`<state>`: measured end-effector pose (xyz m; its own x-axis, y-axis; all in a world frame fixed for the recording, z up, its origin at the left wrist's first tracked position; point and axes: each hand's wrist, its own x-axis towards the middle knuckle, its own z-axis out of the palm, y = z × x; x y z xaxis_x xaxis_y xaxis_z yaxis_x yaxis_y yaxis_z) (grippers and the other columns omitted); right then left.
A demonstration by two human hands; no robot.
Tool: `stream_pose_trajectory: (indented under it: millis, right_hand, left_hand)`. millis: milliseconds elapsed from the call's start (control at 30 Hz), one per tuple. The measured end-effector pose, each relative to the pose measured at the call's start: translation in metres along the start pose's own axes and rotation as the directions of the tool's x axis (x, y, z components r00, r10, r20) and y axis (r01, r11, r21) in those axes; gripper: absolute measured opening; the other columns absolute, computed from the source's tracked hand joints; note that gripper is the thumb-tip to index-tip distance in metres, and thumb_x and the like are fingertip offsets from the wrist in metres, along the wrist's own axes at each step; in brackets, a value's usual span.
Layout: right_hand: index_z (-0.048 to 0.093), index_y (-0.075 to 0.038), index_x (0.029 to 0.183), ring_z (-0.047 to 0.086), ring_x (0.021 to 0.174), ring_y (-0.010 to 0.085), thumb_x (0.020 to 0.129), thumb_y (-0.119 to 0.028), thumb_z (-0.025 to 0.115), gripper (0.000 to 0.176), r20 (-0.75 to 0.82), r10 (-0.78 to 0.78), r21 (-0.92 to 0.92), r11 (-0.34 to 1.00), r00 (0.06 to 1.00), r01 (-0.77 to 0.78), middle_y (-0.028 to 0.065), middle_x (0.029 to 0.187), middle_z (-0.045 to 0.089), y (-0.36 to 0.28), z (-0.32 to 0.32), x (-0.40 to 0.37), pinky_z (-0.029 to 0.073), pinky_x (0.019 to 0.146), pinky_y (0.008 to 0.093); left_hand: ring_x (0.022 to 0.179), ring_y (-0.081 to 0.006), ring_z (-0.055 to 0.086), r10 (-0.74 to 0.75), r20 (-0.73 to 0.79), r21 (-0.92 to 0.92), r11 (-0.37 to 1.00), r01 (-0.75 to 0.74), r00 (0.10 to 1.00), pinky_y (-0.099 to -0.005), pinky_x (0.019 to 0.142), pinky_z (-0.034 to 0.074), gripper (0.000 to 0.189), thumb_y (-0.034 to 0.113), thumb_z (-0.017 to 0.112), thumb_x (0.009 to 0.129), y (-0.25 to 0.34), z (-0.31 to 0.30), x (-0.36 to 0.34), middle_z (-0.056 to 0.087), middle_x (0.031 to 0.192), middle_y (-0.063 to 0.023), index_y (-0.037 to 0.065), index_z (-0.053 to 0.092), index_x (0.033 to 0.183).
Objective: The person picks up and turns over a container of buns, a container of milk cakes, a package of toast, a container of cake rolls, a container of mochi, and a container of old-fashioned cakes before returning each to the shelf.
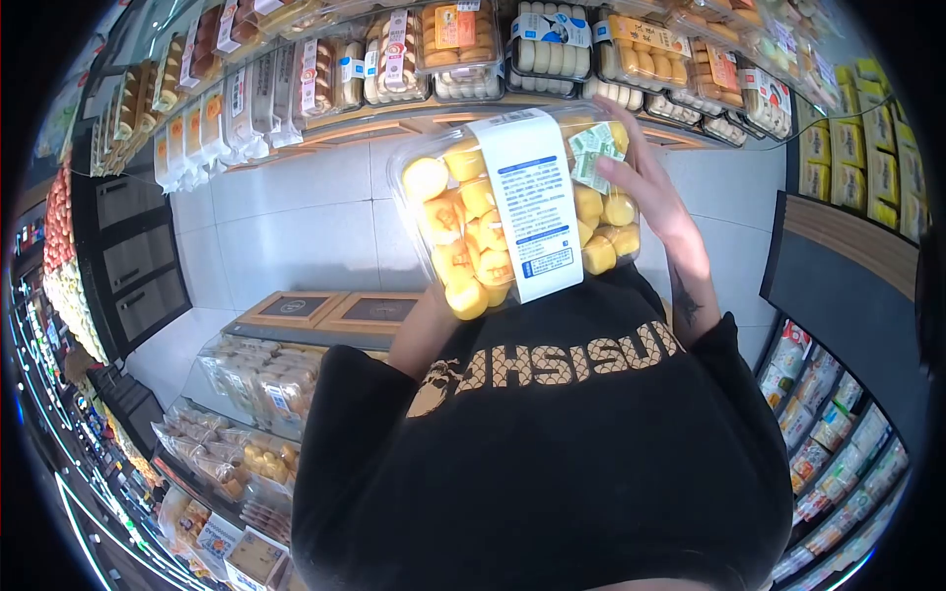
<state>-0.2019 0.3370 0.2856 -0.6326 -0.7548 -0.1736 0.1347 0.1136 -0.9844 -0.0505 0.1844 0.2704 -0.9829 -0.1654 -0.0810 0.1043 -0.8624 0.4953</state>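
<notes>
A clear plastic box of small yellow cakes [478, 222] is held up in front of my chest, tilted a little. A white paper band [537, 207] with blue print wraps across its middle, and a green and white sticker [594, 155] is on the right part of the lid. My right hand [655, 182] grips the box at its right end, thumb on the lid beside the sticker, fingers around the far edge. My left forearm [422, 333] runs up behind the box's lower left side; the box hides the fingers of that hand.
Ahead is a shelf with packed cakes and rolls [552, 49]. Bagged baked goods [261, 379] are on a display at lower left. Dark drawers [133, 261] stand at left. Yellow packets [847, 148] and a rack of packaged goods [823, 433] are on the right.
</notes>
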Motion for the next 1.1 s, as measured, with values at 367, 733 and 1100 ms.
stream_pose_trajectory:
  millis: [367, 733, 1100]
  right_hand:
    - [0.039, -0.006, 0.124, 0.051, 0.097, 0.0148, 0.077, -0.014, 0.063, 0.053, -0.185, 0.055, 0.188, 0.982, 0.981, -0.02, 0.0079, 0.104, 0.054, -0.022, -0.015, -0.008, 0.039, 0.086, 0.0265]
    - [0.042, -0.005, 0.115, 0.053, 0.085, 0.0101, 0.085, -0.02, 0.047, 0.034, -0.243, 0.101, 0.508, 0.86, 0.965, 0.038, 0.0066, 0.091, 0.053, -0.013, -0.017, -0.012, 0.043, 0.074, 0.0218]
    - [0.042, -0.004, 0.114, 0.053, 0.086, 0.0107, 0.084, -0.017, 0.045, 0.033, -0.276, 0.087, 0.46, 0.886, 0.957, 0.052, 0.007, 0.094, 0.053, 0.001, -0.01, -0.02, 0.043, 0.076, 0.0218]
  left_hand:
    - [0.122, -0.0294, 0.034, -0.113, 0.068, -0.456, 0.88, 0.132, 0.991, -0.042, 0.1, 0.03, 0.075, 0.056, 0.039, 0.083, 0.006, -0.026, -0.017, 0.031, 0.134, -0.0168, 0.003, 0.024, 0.134]
    - [0.117, -0.0305, 0.041, -0.172, 0.208, -0.521, 0.814, 0.257, 0.963, -0.0434, 0.095, 0.038, 0.089, 0.046, 0.064, 0.067, -0.013, -0.047, -0.021, 0.035, 0.131, -0.0174, 0.001, 0.023, 0.133]
    - [0.115, -0.0292, 0.042, -0.148, 0.057, -0.35, 0.923, 0.159, 0.987, -0.0413, 0.094, 0.038, 0.084, 0.05, 0.057, 0.071, -0.021, -0.054, -0.015, 0.037, 0.129, -0.0179, 0.0, 0.026, 0.131]
